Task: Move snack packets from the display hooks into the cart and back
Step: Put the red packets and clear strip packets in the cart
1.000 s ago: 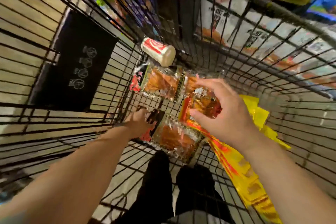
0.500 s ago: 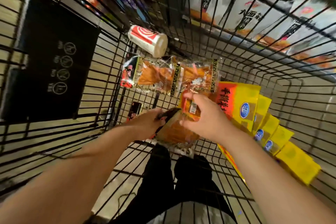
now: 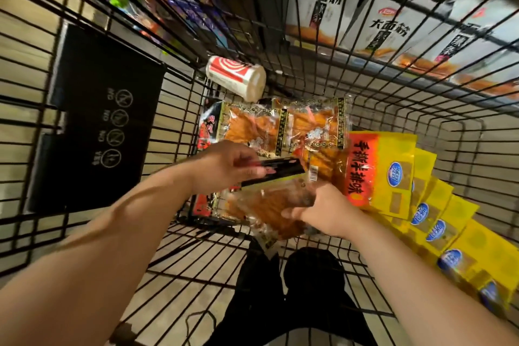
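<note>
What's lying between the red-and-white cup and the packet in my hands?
In the head view, the left packet and the right packet, both clear with orange snack, lie side by side between the cup and the held packet.

The orange snack packet (image 3: 266,205) at centre frame is smeared with blur and its print is unreadable. The right hand (image 3: 325,212) gripping it loses its fingertips in that smear. The yellow packets (image 3: 393,185) run off the lower right edge. The hanging packets (image 3: 179,8) at upper left are only streaks of colour.
</note>
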Motion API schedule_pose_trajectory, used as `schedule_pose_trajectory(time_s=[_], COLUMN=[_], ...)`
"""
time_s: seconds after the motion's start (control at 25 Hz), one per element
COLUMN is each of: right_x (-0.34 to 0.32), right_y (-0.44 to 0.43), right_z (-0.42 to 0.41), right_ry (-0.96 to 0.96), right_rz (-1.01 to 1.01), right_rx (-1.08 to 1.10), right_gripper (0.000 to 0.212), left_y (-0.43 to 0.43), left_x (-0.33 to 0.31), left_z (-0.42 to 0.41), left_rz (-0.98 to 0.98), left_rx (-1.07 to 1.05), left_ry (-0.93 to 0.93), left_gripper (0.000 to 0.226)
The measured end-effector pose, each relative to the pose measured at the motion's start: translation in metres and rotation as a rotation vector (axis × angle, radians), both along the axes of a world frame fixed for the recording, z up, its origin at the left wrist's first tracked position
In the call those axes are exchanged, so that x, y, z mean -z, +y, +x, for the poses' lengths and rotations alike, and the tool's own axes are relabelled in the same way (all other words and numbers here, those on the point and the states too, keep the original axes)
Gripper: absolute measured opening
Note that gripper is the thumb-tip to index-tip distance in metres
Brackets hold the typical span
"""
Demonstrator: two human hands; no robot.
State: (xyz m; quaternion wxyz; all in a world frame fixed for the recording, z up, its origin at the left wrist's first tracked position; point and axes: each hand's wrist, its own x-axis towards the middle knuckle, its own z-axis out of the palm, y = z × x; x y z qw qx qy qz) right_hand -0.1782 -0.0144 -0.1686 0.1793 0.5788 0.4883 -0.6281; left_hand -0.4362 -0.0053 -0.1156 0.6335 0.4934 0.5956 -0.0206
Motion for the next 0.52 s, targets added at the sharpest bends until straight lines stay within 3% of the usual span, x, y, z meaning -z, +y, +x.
schedule_pose_trajectory(time_s=[0.08, 0.16, 0.24, 0.32, 0.4, 0.52], right_x=[0.002, 0.000, -0.002, -0.001, -0.001, 0.000], right_y=[0.000, 0.005, 0.008, 0.010, 0.010, 0.007], right_z=[0.006, 0.014, 0.016, 0.017, 0.015, 0.013], right_ry=[-0.076, -0.229, -0.279, -0.237, -0.225, -0.212], right_rz=[0.041, 0.096, 0.138, 0.172, 0.178, 0.180], right_rx=[0.026, -0.069, 0.000, 0.130, 0.132, 0.133], right_gripper=[0.048, 0.052, 0.053, 0.046, 0.047, 0.049], left_y=[-0.011, -0.028, -0.055, -0.083, -0.105, -0.111], left_x=[0.023, 0.055, 0.089, 0.117, 0.136, 0.149], left_z=[-0.006, -0.016, -0.028, -0.029, -0.024, -0.019], left_rz=[0.127, 0.186, 0.001, -0.220, -0.298, -0.140], left_rx=[-0.406, -0.607, -0.449, -0.271, -0.248, -0.307], left_ry=[0.083, 0.357, 0.666, 0.743, 0.763, 0.822], left_gripper=[0.015, 0.014, 0.034, 0.048, 0.055, 0.024])
